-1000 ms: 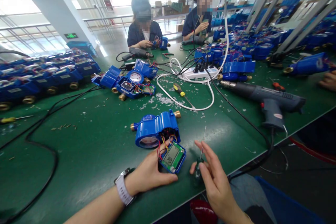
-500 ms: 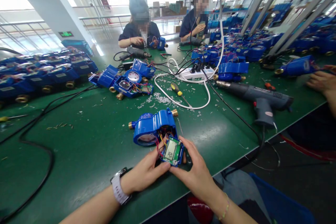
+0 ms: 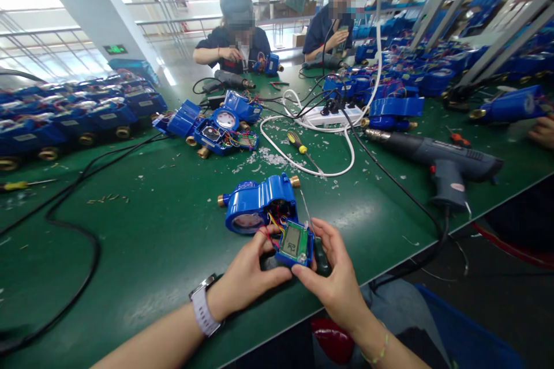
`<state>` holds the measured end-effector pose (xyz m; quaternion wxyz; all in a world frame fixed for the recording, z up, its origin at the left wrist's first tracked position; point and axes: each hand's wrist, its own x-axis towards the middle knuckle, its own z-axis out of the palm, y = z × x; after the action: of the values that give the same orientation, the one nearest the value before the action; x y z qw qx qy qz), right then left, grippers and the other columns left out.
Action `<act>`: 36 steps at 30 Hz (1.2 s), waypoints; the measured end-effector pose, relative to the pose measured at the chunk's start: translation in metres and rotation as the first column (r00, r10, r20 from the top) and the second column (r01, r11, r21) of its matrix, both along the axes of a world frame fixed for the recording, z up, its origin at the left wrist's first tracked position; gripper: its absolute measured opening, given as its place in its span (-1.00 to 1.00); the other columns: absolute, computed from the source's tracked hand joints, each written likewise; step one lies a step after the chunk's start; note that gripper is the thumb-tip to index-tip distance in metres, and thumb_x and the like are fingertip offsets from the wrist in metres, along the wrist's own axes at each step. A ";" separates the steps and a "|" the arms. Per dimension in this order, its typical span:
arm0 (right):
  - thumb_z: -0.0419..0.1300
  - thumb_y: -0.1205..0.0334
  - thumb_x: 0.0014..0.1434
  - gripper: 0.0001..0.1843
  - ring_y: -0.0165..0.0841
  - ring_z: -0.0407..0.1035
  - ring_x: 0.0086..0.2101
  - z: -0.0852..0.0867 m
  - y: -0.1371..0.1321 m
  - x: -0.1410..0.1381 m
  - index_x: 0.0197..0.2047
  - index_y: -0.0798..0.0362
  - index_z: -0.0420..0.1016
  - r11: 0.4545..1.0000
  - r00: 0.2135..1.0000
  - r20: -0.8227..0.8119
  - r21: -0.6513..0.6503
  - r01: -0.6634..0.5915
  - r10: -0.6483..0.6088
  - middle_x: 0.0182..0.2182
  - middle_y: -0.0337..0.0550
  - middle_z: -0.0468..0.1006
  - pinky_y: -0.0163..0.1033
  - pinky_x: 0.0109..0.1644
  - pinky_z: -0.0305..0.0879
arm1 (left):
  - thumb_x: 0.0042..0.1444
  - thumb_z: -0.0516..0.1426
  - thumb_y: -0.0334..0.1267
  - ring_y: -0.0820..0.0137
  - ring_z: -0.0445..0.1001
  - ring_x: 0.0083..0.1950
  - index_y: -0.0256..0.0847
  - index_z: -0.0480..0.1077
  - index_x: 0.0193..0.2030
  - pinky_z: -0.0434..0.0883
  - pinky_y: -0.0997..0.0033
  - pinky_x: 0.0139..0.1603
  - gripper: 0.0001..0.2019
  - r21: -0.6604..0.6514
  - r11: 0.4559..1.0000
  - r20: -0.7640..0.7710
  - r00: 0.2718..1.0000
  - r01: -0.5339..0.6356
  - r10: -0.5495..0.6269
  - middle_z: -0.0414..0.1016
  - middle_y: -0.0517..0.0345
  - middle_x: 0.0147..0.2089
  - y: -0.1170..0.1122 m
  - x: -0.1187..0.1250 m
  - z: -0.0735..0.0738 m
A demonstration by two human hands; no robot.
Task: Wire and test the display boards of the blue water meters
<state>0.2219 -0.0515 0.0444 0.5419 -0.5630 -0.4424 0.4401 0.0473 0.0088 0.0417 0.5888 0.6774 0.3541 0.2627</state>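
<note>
A blue water meter body (image 3: 258, 203) with brass ends lies on the green table (image 3: 164, 242) in front of me. Coloured wires run from it to a small blue module with a green circuit board and LCD (image 3: 296, 243). My left hand (image 3: 249, 277) grips the module's left side, thumb beneath it. My right hand (image 3: 335, 274) pinches the module's right side, and a dark-handled screwdriver (image 3: 319, 253) is tucked under its fingers, the thin shaft pointing away.
An opened blue meter (image 3: 220, 132), a yellow-handled screwdriver (image 3: 300, 149), a white power strip (image 3: 335, 117) and a grey heat gun (image 3: 437, 158) lie further out. Black cables cross the left side. Blue meters are stacked left and right. Two people work at the far end; another hand (image 3: 541, 130) shows at right.
My right hand, which held the screwdriver apart from the module, has come in and closed on the module's right edge. Both hands now hold the module, raised slightly towards the meter body.
</note>
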 end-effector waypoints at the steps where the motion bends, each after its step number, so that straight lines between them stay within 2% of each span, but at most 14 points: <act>1: 0.32 0.18 -0.01 -0.28 -0.18 0.38 -0.02 -0.001 0.000 0.002 0.19 -0.03 0.14 1.000 1.000 0.008 -0.003 0.009 -0.009 0.09 0.00 0.38 -0.24 -0.22 0.39 | 0.12 0.24 -0.18 0.24 0.47 0.05 -0.20 0.15 0.12 0.37 0.25 0.11 -0.50 -0.011 0.999 0.002 0.999 -0.034 0.034 0.49 -0.01 0.04 -0.002 0.000 0.000; 3: 0.32 0.19 0.00 -0.28 -0.19 0.38 -0.04 -0.003 0.000 0.005 0.20 -0.04 0.14 1.000 1.000 0.024 -0.002 0.016 -0.016 0.09 -0.01 0.38 -0.25 -0.23 0.38 | 0.12 0.22 -0.15 0.29 0.50 -0.15 -0.20 0.26 -0.15 0.41 0.31 -0.06 -0.72 0.054 0.997 -0.064 0.996 -0.053 0.056 0.52 0.09 -0.18 -0.003 0.000 0.003; 5: 0.31 0.21 -0.01 -0.28 -0.19 0.37 -0.04 -0.005 -0.002 0.007 0.20 -0.04 0.15 1.000 0.999 0.032 0.012 0.019 -0.020 0.08 -0.02 0.38 -0.25 -0.24 0.38 | 0.11 0.21 -0.08 0.27 0.46 -0.22 -0.21 0.30 -0.35 0.40 0.28 -0.13 -0.74 0.176 0.984 -0.184 0.983 0.033 0.000 0.50 0.09 -0.29 -0.003 -0.001 0.005; 6: 0.32 0.21 -0.01 -0.28 -0.18 0.37 -0.03 -0.006 -0.003 0.007 0.20 -0.05 0.15 1.000 0.999 0.031 0.019 0.021 -0.022 0.09 -0.02 0.38 -0.26 -0.24 0.38 | 0.11 0.21 -0.03 0.22 0.46 -0.18 -0.22 0.35 -0.36 0.39 0.23 -0.08 -0.72 0.226 0.969 -0.235 0.971 0.096 -0.042 0.51 0.04 -0.26 -0.002 -0.001 0.006; 8: 0.32 0.22 -0.02 -0.26 -0.18 0.36 -0.03 -0.009 -0.007 0.004 0.21 -0.06 0.15 1.000 1.000 0.023 0.022 0.020 -0.021 0.10 -0.04 0.37 -0.28 -0.25 0.39 | 0.12 0.20 0.05 0.08 0.42 0.02 -0.23 0.44 -0.14 0.32 0.09 0.12 -0.64 0.287 0.941 -0.270 0.958 0.181 -0.102 0.51 -0.07 -0.04 0.000 -0.001 0.006; 10: 0.33 0.21 -0.02 -0.25 -0.18 0.37 -0.03 -0.011 -0.011 -0.001 0.22 -0.07 0.14 1.000 1.000 0.016 0.009 0.010 -0.011 0.10 -0.04 0.36 -0.28 -0.26 0.40 | 0.14 0.18 0.08 0.03 0.33 0.19 -0.23 0.32 0.14 0.22 0.04 0.25 -0.46 0.291 0.938 -0.242 0.963 0.191 -0.121 0.39 -0.13 0.17 0.001 -0.002 0.004; 14: 0.33 0.21 -0.02 -0.21 -0.17 0.38 -0.03 -0.011 -0.017 -0.010 0.24 -0.07 0.12 0.998 1.000 -0.012 -0.054 0.012 -0.013 0.09 -0.02 0.34 -0.26 -0.21 0.45 | 0.09 0.20 0.16 -0.02 0.27 0.25 -0.29 0.19 0.26 0.19 0.01 0.31 -0.26 0.174 0.963 -0.153 0.972 0.206 -0.181 0.29 -0.20 0.26 0.004 -0.003 0.005; 17: 0.35 0.19 -0.02 -0.18 -0.15 0.38 0.00 -0.012 -0.021 -0.013 0.25 -0.09 0.09 0.996 0.999 -0.035 -0.087 0.027 -0.031 0.11 0.00 0.30 -0.23 -0.16 0.47 | 0.02 0.24 0.20 -0.02 0.30 0.24 -0.29 0.15 0.28 0.26 0.02 0.27 -0.18 -0.039 0.966 0.031 0.967 0.255 -0.254 0.31 -0.19 0.25 0.006 -0.002 0.009; 20: 0.37 0.16 -0.02 -0.16 -0.15 0.40 -0.02 -0.015 -0.024 -0.015 0.26 -0.14 0.07 0.996 0.997 -0.077 -0.085 0.019 -0.025 0.11 -0.01 0.29 -0.21 -0.16 0.48 | 0.01 0.27 0.18 0.01 0.37 0.20 -0.25 0.09 0.31 0.37 0.08 0.17 -0.14 -0.273 0.903 0.260 0.930 0.331 -0.262 0.31 -0.19 0.25 0.006 0.000 0.011; 22: 0.37 0.15 -0.02 -0.16 -0.16 0.42 -0.04 -0.016 -0.025 -0.017 0.26 -0.15 0.06 0.996 0.993 -0.115 -0.084 0.023 -0.033 0.09 -0.03 0.30 -0.21 -0.17 0.49 | -0.03 0.31 0.14 0.00 0.35 0.23 -0.24 0.06 0.32 0.36 0.09 0.18 -0.11 -0.355 0.865 0.343 0.910 0.354 -0.231 0.28 -0.20 0.26 0.006 0.002 0.010; 25: 0.38 0.12 -0.02 -0.15 -0.15 0.43 -0.03 -0.014 -0.026 -0.019 0.26 -0.14 0.05 0.995 0.986 -0.165 -0.093 0.020 -0.035 0.09 -0.01 0.32 -0.20 -0.16 0.50 | -0.07 0.36 0.09 0.00 0.31 0.26 -0.24 0.10 0.30 0.29 0.06 0.25 -0.11 -0.377 0.866 0.350 0.916 0.327 -0.194 0.28 -0.19 0.26 0.007 0.001 0.006; 30: 0.35 0.07 0.10 -0.15 -0.18 0.34 0.10 -0.014 -0.031 -0.012 0.32 -0.17 -0.03 0.993 0.981 -0.180 -0.080 -0.084 0.069 0.17 -0.01 0.32 -0.22 -0.04 0.45 | -0.09 0.38 0.04 0.01 0.31 0.25 -0.24 0.10 0.29 0.21 -0.01 0.30 -0.12 -0.334 0.892 0.316 0.927 0.306 -0.199 0.28 -0.19 0.25 0.009 -0.003 0.004; 33: 0.24 0.01 0.22 -0.32 -0.20 0.35 0.08 -0.016 -0.037 -0.001 0.31 -0.16 0.02 0.997 0.993 -0.105 -0.055 -0.055 0.049 0.14 -0.03 0.38 -0.20 -0.01 0.43 | -0.09 0.36 0.07 0.01 0.34 0.21 -0.28 0.14 0.24 0.21 -0.04 0.28 -0.16 -0.301 0.903 0.245 0.940 0.307 -0.237 0.31 -0.23 0.20 0.012 -0.005 0.005; 36: 0.13 0.01 0.31 -0.52 -0.18 0.44 -0.04 -0.017 -0.045 0.012 0.22 -0.09 0.14 0.999 0.999 -0.036 -0.045 -0.009 0.007 -0.01 0.00 0.50 -0.11 -0.01 0.43 | -0.11 0.37 0.08 0.03 0.36 0.18 -0.28 0.11 0.23 0.25 -0.01 0.24 -0.13 -0.311 0.898 0.210 0.944 0.312 -0.256 0.33 -0.24 0.18 0.015 -0.007 0.006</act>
<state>0.2335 -0.0963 0.0275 0.5349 -0.5656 -0.4248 0.4621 0.0407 0.0236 0.0477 0.7558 0.5862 0.2417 0.1633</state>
